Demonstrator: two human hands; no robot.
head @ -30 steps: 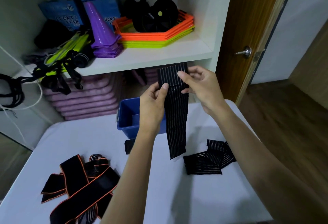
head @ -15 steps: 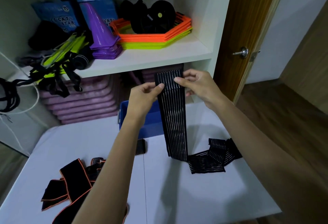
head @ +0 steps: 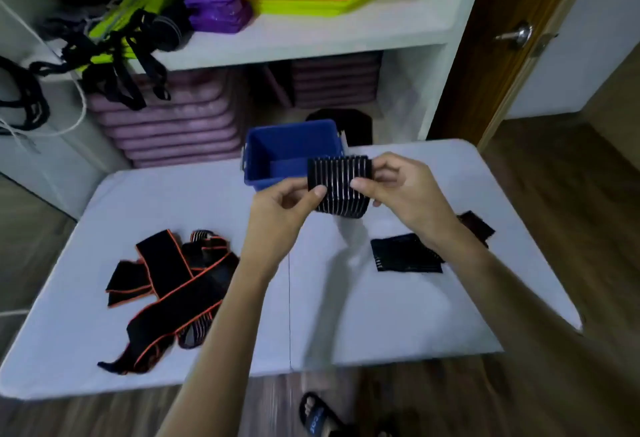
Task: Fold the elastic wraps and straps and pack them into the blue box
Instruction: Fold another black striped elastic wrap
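Looking down, we find the top shelf (head: 311, 38) cut off at the frame's upper edge, and our right forearm hides part of the dark piece (head: 476, 225) behind it. Blur softens the whole scene. We count one blue box (head: 291, 149) at the far side of the white bench (head: 346, 315), one folded striped wrap (head: 341, 187) held up just in front of the box, one flat black wrap (head: 405, 254) lying under our right arm, and a loose tangle of orange-edged straps (head: 169, 291) at the left; how many straps it holds we cannot tell. Our left hand (head: 284, 208) pinches the folded wrap's left edge, thumb on top. Our right hand (head: 401, 187) pinches its right edge, fingers curled round behind.
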